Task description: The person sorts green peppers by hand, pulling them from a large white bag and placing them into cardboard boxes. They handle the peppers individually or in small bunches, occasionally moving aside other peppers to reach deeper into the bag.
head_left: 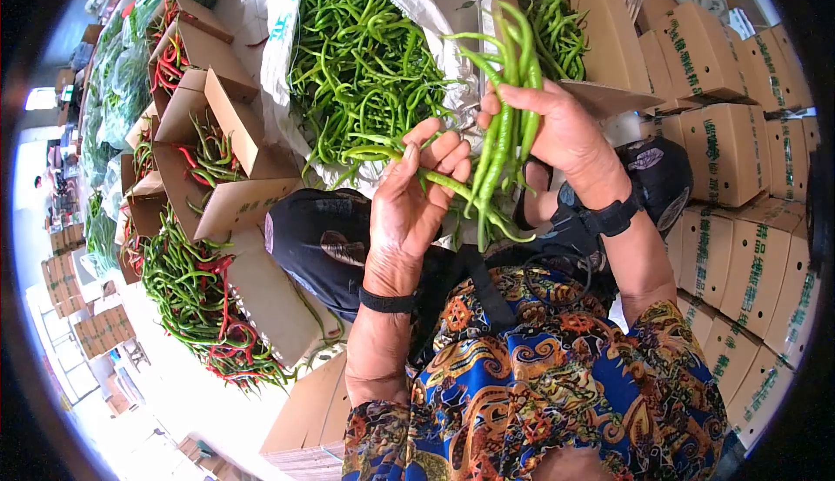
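A bunch of long green chili peppers (500, 133) is gripped in my right hand (561, 129), thumb pressed across the pods. Their tips hang toward my lap. Beside it, my left hand (413, 190) is palm up with fingers curled around a few green chili peppers (370, 152) that stick out on both sides of it. Just beyond both hands, a white woven sack (277, 90) lies wide open, filled with loose green chili peppers (361, 55).
An open carton (613, 42) at the upper right holds green peppers. Several cartons (187, 116) on the left contain red and green ones. A heap of mixed peppers (187, 281) lies at the lower left. Stacked printed boxes (722, 150) line the right side.
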`<state>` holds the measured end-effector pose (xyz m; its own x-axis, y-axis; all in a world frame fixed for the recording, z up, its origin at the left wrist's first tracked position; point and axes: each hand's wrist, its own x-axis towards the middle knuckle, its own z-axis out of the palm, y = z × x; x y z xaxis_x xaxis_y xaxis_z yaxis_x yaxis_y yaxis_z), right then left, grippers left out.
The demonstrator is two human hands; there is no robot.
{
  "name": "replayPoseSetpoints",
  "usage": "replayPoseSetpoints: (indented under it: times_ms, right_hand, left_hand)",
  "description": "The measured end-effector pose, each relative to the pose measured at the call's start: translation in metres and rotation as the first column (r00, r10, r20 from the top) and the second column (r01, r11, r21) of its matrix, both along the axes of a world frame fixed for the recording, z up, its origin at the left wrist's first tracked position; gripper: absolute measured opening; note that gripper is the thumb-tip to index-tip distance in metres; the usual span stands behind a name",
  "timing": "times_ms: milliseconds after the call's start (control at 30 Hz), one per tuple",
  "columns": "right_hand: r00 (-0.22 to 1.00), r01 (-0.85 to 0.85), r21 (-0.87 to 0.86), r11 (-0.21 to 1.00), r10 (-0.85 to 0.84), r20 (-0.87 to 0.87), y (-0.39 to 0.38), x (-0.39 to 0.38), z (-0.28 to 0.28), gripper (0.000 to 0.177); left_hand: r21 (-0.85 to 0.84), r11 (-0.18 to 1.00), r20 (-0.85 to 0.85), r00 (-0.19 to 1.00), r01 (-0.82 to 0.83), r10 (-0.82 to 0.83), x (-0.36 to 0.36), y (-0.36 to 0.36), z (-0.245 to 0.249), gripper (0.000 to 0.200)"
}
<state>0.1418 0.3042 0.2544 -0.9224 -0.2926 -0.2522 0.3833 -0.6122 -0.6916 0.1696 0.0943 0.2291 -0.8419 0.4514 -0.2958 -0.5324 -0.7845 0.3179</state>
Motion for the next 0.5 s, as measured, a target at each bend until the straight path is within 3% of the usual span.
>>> replayPoseSetpoints:
  times_ms: [167, 233, 300, 400, 467, 500]
  right_hand:
    - [0.998, 0.023, -0.151, 0.988, -0.032, -0.053, 0.024, -0.001, 0.002, 0.03]
    - [0.997, 0.066, -0.157, 0.985, -0.072, -0.035, 0.028, 0.001, 0.009, 0.034]
    - [0.992, 0.09, -0.167, 0.982, -0.103, -0.071, 0.029, -0.002, 0.01, 0.033]
    - [0.991, 0.076, -0.274, 0.959, -0.104, -0.088, 0.035, -0.002, 0.008, 0.033]
    - [0.987, 0.091, -0.305, 0.948, -0.127, -0.102, 0.034, -0.002, 0.009, 0.034]
    - [0.981, 0.072, -0.304, 0.95, -0.122, -0.149, 0.035, -0.003, 0.007, 0.033]
  left_hand:
    - [-0.238, 0.94, -0.181, 0.962, -0.245, 0.205, 0.005, -0.028, 0.021, 0.034]
    - [-0.485, 0.787, -0.27, 0.921, -0.382, 0.281, 0.006, -0.054, 0.063, 0.034]
    - [-0.457, 0.712, -0.507, 0.814, -0.532, 0.283, 0.005, -0.095, 0.082, 0.037]
    - [-0.651, 0.398, -0.581, 0.761, -0.647, 0.288, 0.014, -0.161, 0.094, 0.037]
    - [-0.861, 0.086, -0.486, 0.86, -0.502, 0.155, 0.023, -0.203, 0.078, 0.035]
    - [-0.923, -0.155, -0.353, 0.935, -0.352, -0.024, 0.031, -0.226, 0.06, 0.032]
